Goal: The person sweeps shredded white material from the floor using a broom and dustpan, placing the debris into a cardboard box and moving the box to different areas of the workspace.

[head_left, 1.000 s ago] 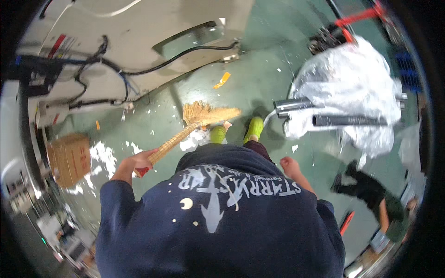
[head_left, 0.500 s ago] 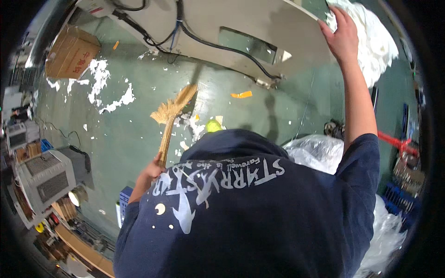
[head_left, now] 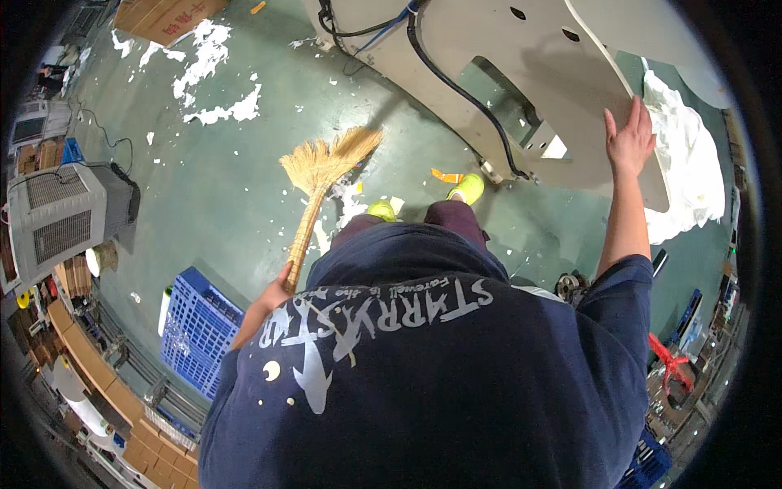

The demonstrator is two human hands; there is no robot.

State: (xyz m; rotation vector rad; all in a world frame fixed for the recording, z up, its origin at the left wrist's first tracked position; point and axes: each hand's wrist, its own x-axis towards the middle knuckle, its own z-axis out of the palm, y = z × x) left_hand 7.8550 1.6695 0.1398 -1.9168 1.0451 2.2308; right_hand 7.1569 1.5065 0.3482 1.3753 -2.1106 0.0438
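My left hand (head_left: 275,295) is closed round the handle of a straw broom (head_left: 308,220). The broom slants away from me, its fanned bristles (head_left: 330,159) down at the green floor, next to white and orange scraps. My right hand (head_left: 631,145) is open, fingers stretched, at the edge of a large beige machine panel (head_left: 570,98); it appears to rest there. Just beyond that edge lies a heap of white sheet material (head_left: 688,155). More torn white scraps (head_left: 208,61) are scattered on the floor at the far left.
Black cables (head_left: 444,77) run down the machine's side. A cardboard box (head_left: 167,18) stands at the far left. Nearer on the left are a grey vented unit (head_left: 69,204) and a blue plastic crate (head_left: 199,330). A red-handled object (head_left: 672,363) is at the right.
My view has shifted, bringing the machine nearer and both yellow shoes into sight. My right hand has come down along the panel edge. The broom stays in my left hand.
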